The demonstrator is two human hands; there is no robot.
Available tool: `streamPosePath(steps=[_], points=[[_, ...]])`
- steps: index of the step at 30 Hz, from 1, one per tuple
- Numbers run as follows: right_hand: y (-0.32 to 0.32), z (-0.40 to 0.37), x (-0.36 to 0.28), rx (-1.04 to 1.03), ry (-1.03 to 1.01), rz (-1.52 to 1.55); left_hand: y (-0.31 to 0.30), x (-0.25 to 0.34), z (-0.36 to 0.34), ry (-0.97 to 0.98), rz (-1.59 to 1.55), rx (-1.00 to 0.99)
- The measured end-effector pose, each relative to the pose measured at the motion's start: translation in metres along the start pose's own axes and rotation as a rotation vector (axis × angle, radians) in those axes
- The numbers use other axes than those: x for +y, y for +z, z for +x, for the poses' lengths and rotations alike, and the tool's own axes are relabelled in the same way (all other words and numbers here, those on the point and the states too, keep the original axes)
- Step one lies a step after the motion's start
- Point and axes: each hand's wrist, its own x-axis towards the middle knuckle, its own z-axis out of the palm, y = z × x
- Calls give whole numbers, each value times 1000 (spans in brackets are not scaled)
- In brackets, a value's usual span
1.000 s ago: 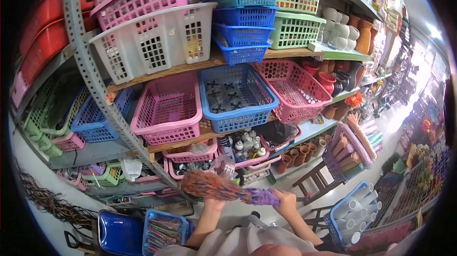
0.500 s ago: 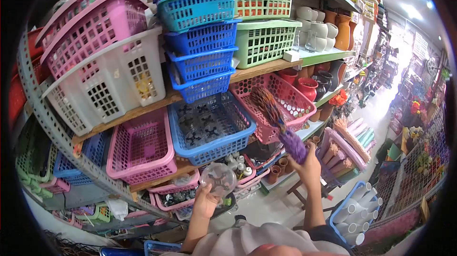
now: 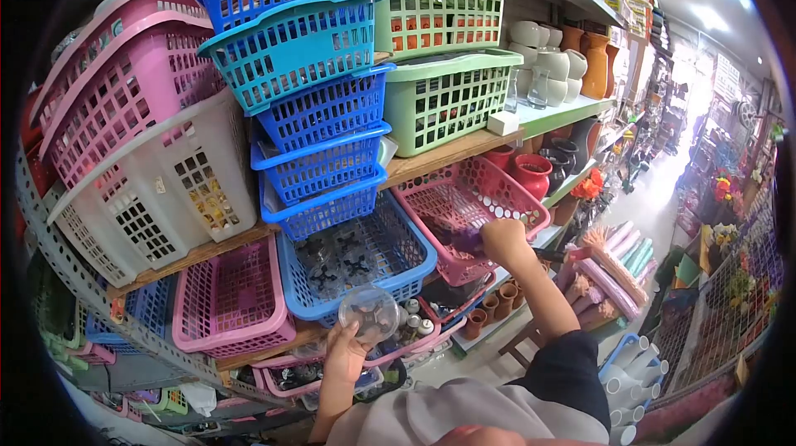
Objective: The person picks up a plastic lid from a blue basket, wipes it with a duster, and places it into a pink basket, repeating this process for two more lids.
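Observation:
My left hand (image 3: 347, 353) grips a round, clear plastic container (image 3: 369, 313) by its edge, in front of the blue basket (image 3: 356, 259) on the lower shelf. Dark cross-shaped pieces lie in that basket. Farther right, my right hand (image 3: 504, 244) is closed around the purple end of a bundle (image 3: 468, 239) at the near side of the pink-red basket (image 3: 518, 222). The bundle's darker brushy part lies inside this basket, partly hidden by shadow and the basket wall.
Stacked blue and teal baskets (image 3: 311, 52) rise above the shelf, beside green baskets (image 3: 452, 102) and pink ones (image 3: 124, 73). An empty-looking pink basket (image 3: 232, 297) is at left. White tubes (image 3: 634, 380) stand low at right.
My right hand has moved up and forward, bringing the bundle down into the pink-red basket. My left hand still holds the clear container. The view has shifted closer to the shelves.

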Motion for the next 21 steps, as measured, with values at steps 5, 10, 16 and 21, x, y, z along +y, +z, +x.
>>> streamPosePath(steps=[5,10,16,21], points=[[-6,-4,0,24,-46,27,4,3,11,30,14,-16],[-46,-21,-18,205,-97,245,8,10,22,59,97,-12],[-70,-9,-73,88,-723,866,8,28,41,35,142,37],[-46,32,-128,1,-870,1128,29,63,59,-4,217,116]])
